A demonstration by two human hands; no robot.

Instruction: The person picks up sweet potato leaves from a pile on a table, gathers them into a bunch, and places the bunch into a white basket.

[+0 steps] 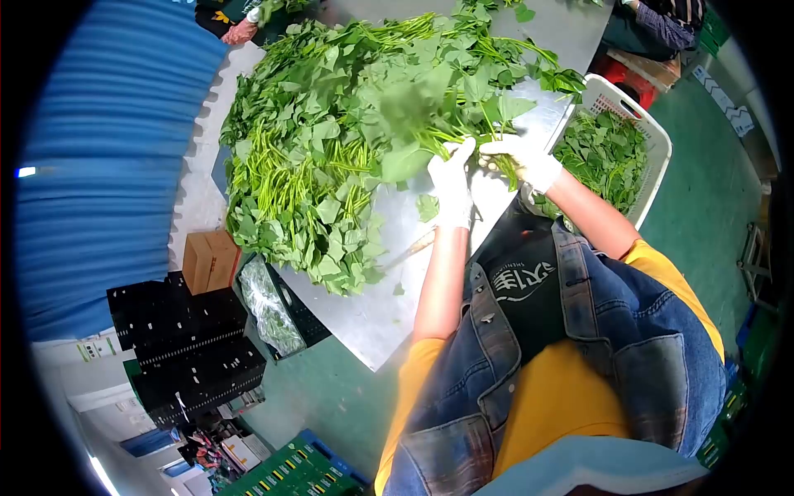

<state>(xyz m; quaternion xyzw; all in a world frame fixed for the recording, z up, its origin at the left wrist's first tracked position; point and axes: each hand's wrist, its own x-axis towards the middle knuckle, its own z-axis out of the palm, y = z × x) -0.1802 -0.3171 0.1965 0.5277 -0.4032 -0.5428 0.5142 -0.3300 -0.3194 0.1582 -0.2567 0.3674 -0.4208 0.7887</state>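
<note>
My left hand [452, 183], in a white glove, is closed with its thumb and fingers pinching a few leafy green stems [442, 142]; their leaves are blurred above the hand. Beside it my right hand [527, 160], also white-gloved, has its fingers curled round a small bunch of leafy greens [506, 172], the cut ends pointing down. Both hands are close together over the near edge of the metal table [347, 318]. Beyond them spreads a large heap of leafy greens [318, 149], stems and leaves mixed.
At my right stands a white plastic basket [658, 157] filled with greens. A cardboard box [209, 261], black crates [186, 322] and a crate holding a plastic-wrapped bundle [271, 312] stand on the left. People's arms [666, 29] show at the table's far side.
</note>
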